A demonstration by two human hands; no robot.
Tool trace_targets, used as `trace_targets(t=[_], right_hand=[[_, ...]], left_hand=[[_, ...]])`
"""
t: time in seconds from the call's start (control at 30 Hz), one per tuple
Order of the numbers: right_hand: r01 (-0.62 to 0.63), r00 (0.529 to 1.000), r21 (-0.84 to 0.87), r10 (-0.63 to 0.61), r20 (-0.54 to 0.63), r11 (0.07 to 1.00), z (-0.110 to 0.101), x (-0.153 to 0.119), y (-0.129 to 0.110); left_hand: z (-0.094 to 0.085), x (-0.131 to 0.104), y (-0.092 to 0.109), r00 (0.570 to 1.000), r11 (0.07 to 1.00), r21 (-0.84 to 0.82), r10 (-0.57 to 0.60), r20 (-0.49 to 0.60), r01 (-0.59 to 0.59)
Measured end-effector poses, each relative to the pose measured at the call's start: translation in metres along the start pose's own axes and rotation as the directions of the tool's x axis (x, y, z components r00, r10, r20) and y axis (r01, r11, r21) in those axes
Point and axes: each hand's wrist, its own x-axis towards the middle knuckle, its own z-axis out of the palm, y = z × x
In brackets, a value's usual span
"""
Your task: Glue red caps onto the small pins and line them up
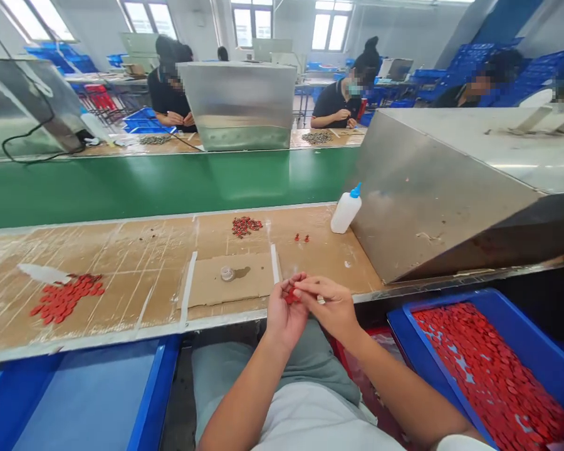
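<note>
My left hand (284,316) is cupped palm up at the table's front edge, with small red discs (291,296) in it. Over that palm, the thumb and fingers of my right hand (331,305) come together at the discs. Whatever is between those fingertips is too small to make out. Just left of my hands lies a cardboard piece (244,294) with a small clear round pot (227,274) on it. Farther back is a pile of small red and dark parts (247,227). Two small red pieces (301,238) stand to its right.
A white bottle with a blue tip (346,212) stands beside a large metal box (442,188). Red discs (68,297) lie at left; more fill a blue bin (493,376) at right. Another blue bin (89,394) is at lower left. Beyond the green belt (169,181), people work.
</note>
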Motion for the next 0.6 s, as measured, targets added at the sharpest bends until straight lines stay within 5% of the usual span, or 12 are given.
trace_targets(t=[0.1, 0.2, 0.4, 0.6], right_hand=[[-0.289, 0.95, 0.305, 0.31, -0.023, 0.907, 0.005, 0.007, -0.006], [-0.431, 0.882, 0.464, 0.469, 0.038, 0.774, 0.004, 0.012, -0.009], [-0.516, 0.856, 0.394, 0.48, 0.193, 0.76, -0.004, 0.014, -0.006], [-0.433, 0.896, 0.389, 0.343, 0.281, 0.813, 0.006, 0.017, -0.01]], left_hand=[[-0.006, -0.002, 0.005, 0.999, 0.999, -0.04, 0.028, 0.031, -0.026], [-0.015, -0.007, 0.012, 0.994, 1.0, -0.029, 0.0, 0.11, 0.003], [-0.021, -0.031, 0.031, 0.945, 0.988, 0.151, -0.009, 0.326, -0.043], [-0.023, -0.042, 0.028, 0.932, 0.904, 0.329, 0.165, 0.322, -0.274]])
